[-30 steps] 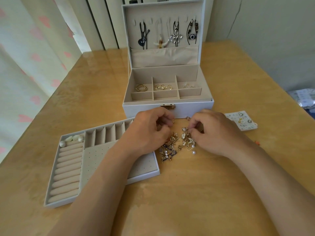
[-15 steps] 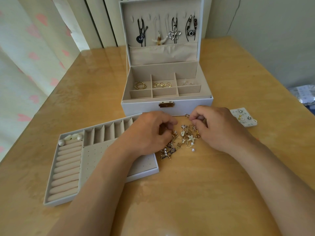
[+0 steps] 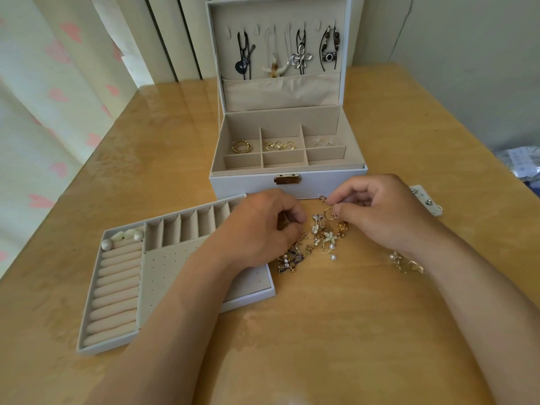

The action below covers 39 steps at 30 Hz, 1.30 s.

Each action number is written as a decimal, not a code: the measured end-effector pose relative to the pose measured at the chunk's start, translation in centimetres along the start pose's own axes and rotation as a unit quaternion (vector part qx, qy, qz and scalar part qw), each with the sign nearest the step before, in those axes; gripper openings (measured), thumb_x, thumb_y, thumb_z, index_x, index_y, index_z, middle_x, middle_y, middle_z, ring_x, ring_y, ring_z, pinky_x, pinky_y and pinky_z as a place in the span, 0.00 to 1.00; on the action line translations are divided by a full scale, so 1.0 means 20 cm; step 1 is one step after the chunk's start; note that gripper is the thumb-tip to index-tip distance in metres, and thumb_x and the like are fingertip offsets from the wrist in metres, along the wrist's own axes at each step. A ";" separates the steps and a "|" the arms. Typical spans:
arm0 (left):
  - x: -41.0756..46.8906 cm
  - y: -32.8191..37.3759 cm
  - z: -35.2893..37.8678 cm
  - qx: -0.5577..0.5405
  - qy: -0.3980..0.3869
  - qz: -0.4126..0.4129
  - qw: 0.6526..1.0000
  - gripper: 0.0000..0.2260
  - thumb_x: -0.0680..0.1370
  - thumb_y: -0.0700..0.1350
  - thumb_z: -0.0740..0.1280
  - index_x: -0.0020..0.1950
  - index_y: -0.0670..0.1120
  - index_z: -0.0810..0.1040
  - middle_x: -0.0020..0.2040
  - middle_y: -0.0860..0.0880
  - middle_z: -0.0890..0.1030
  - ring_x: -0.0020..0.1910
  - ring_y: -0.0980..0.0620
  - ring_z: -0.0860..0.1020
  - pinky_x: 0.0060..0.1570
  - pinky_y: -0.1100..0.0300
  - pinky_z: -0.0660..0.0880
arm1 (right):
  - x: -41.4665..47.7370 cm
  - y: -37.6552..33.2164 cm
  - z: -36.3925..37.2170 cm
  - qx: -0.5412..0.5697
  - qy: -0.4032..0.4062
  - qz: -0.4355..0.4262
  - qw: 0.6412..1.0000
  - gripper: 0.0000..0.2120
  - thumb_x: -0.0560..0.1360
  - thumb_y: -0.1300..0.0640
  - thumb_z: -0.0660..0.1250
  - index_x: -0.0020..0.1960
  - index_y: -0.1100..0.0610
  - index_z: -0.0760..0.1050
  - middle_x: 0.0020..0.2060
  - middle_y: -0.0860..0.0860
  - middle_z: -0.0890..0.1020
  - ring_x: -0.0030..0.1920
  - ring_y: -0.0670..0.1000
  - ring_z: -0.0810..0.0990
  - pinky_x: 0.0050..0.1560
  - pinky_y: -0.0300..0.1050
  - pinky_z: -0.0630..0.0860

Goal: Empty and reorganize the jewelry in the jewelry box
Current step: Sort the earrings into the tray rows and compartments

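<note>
Your wooden table (image 3: 336, 331) fills the view, one broad surface with plenty of bare room in front of your wrists and out to the right. On it stands one white jewelry box (image 3: 287, 182), lid upright at the back, brass clasp (image 3: 287, 179) facing you. Four pendant necklaces (image 3: 287, 55) hang in the lid: a guitar, a pale figure, a silver flower, a little camera. Below, the base shows six compartments; the back three hold a gold ring cluster (image 3: 241, 146), gold hoops (image 3: 279, 145) and something pale I cannot make out; the front three look bare.

To your left lies one removable tray (image 3: 117, 290), angled, its near corner close to the table's front-left area, its far end tucked under your left forearm. Four pearly pieces (image 3: 124, 236) sit at the top of its ring rolls; the slots beside them look bare.

Now the heap: one tangled earring pile (image 3: 320, 238) sits between your hands, just in front of the box, too knotted to count. Your left hand (image 3: 260, 232) is curled, thumb and fingertips drawn together at the pile's left edge; what they grip is hidden. Your right hand (image 3: 382, 213) hovers at the pile's top right, thumb and forefinger pinching a small gold piece (image 3: 329, 213). A second small gold cluster (image 3: 404, 263) lies apart, beside your right wrist. One white earring card (image 3: 428, 200) peeks out past your right knuckles, near the box's right corner.
</note>
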State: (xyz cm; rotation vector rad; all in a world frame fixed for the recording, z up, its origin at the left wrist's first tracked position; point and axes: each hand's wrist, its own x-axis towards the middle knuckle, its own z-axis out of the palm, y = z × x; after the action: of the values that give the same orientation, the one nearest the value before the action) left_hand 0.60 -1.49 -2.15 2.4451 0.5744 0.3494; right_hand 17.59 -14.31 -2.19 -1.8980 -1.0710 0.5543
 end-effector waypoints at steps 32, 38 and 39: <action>0.03 -0.02 -0.03 -0.203 0.172 -0.072 0.961 0.04 0.76 0.40 0.73 0.42 0.46 0.82 0.37 0.49 0.83 0.34 0.59 0.76 0.35 0.68 0.72 | -0.01 0.02 -0.01 -0.141 0.118 -0.077 0.980 0.07 0.76 0.61 0.70 0.49 0.51 0.84 0.36 0.36 0.79 0.35 0.31 0.75 0.36 0.24 0.68; 0.03 -0.02 -0.03 -0.229 0.181 -0.066 0.954 0.07 0.77 0.37 0.70 0.49 0.50 0.82 0.41 0.44 0.84 0.40 0.47 0.82 0.45 0.52 0.80 | -0.02 0.00 0.03 -0.168 0.093 -0.094 0.977 0.08 0.76 0.61 0.71 0.49 0.50 0.85 0.28 0.33 0.73 0.30 0.33 0.73 0.37 0.40 0.71; 0.03 -0.02 -0.03 -0.224 0.183 -0.064 0.955 0.08 0.78 0.38 0.70 0.50 0.51 0.82 0.41 0.45 0.85 0.42 0.45 0.82 0.47 0.48 0.81 | -0.02 0.00 0.03 -0.169 0.087 -0.097 0.977 0.08 0.75 0.61 0.71 0.48 0.50 0.85 0.25 0.33 0.72 0.31 0.32 0.73 0.37 0.38 0.68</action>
State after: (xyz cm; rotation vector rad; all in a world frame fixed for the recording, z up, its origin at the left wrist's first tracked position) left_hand 0.72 -0.60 -1.78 1.9056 0.7156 0.7960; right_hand 16.94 -14.38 -2.49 -2.0556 -1.2766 0.0963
